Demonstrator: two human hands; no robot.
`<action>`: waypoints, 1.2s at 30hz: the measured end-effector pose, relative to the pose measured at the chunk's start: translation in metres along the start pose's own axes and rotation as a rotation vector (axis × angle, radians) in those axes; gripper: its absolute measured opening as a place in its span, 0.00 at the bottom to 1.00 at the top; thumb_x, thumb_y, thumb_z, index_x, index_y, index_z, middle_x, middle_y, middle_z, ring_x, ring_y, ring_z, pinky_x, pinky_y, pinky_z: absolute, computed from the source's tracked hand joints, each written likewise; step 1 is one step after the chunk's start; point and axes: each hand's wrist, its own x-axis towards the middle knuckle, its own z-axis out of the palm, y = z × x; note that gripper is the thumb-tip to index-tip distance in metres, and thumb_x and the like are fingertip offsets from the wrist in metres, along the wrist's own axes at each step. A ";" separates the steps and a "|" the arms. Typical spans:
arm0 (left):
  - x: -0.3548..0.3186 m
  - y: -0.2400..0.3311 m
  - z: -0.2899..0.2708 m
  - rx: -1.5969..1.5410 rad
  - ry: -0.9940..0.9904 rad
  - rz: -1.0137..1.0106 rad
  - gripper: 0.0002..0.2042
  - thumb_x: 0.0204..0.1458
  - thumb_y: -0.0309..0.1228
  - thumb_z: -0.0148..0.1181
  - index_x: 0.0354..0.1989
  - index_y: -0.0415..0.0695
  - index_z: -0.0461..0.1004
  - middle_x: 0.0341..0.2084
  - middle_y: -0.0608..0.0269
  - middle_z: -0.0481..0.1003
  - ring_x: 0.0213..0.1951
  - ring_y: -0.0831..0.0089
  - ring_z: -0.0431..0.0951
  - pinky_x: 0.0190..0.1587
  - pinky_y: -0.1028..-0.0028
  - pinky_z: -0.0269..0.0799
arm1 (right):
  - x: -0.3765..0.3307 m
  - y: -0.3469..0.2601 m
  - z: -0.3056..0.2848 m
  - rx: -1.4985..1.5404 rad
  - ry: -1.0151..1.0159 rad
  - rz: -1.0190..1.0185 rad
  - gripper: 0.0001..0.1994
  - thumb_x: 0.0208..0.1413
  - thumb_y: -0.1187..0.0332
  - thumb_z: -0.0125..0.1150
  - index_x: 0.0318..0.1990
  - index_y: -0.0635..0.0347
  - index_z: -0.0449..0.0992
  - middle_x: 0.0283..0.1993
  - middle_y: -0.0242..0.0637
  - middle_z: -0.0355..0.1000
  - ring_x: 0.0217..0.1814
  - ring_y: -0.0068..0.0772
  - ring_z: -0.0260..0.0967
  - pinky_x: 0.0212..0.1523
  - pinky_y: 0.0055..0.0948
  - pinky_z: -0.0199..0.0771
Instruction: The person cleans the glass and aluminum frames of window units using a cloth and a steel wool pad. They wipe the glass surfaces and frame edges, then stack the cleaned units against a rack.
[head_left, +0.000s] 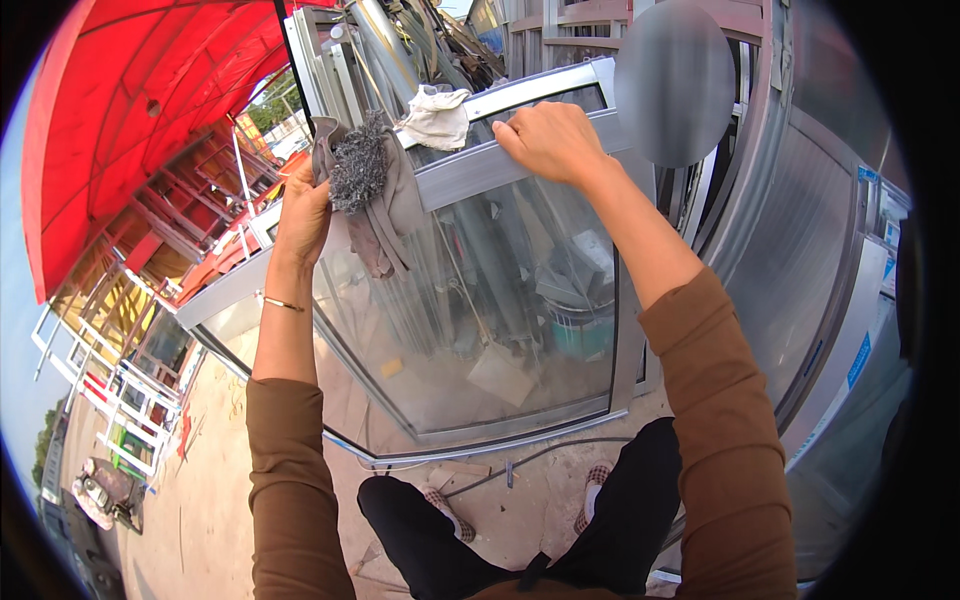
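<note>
A glazed aluminium window frame (520, 165) stands upright in front of me, its glass dusty. My left hand (303, 218) is closed at its upper left, around the edge of a shaggy dark grey steel wool pad (360, 172). Beside that pad, a brownish-grey cloth (395, 205) drapes over the top rail and hangs down the glass; whether my left fingers also grip it is hidden. My right hand (552, 140) curls over the top rail farther right, its fingertips partly out of sight. Between the hands, a white rag (437, 117) lies on the rails.
Through the glass show a teal bucket (582, 330) and a dustpan-like scoop (502, 372). Long metal profiles (385, 45) lean behind the frame. Large panels (790, 230) stand at the right. A red canopy (130, 110) covers frames at the left. A dark cable (540, 455) crosses the floor.
</note>
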 end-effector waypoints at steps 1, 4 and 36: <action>0.003 -0.004 -0.004 -0.014 -0.044 -0.001 0.15 0.65 0.24 0.67 0.60 0.40 0.83 0.51 0.68 0.86 0.50 0.78 0.85 0.58 0.72 0.78 | 0.000 -0.001 0.000 -0.007 0.021 0.006 0.27 0.69 0.52 0.49 0.27 0.62 0.86 0.29 0.53 0.82 0.35 0.59 0.81 0.42 0.54 0.81; 0.009 -0.010 -0.016 0.018 -0.077 -0.084 0.15 0.65 0.24 0.67 0.60 0.41 0.83 0.49 0.70 0.86 0.48 0.80 0.85 0.57 0.73 0.79 | 0.003 -0.001 -0.002 -0.012 -0.036 0.021 0.29 0.70 0.49 0.48 0.29 0.60 0.88 0.30 0.53 0.82 0.36 0.60 0.82 0.43 0.54 0.81; -0.009 -0.013 0.004 1.347 -0.073 -0.018 0.31 0.73 0.60 0.52 0.42 0.42 0.88 0.30 0.46 0.84 0.38 0.49 0.86 0.43 0.55 0.78 | -0.149 -0.070 -0.008 1.033 0.858 0.481 0.19 0.55 0.70 0.84 0.50 0.65 0.81 0.45 0.32 0.81 0.44 0.20 0.77 0.50 0.26 0.78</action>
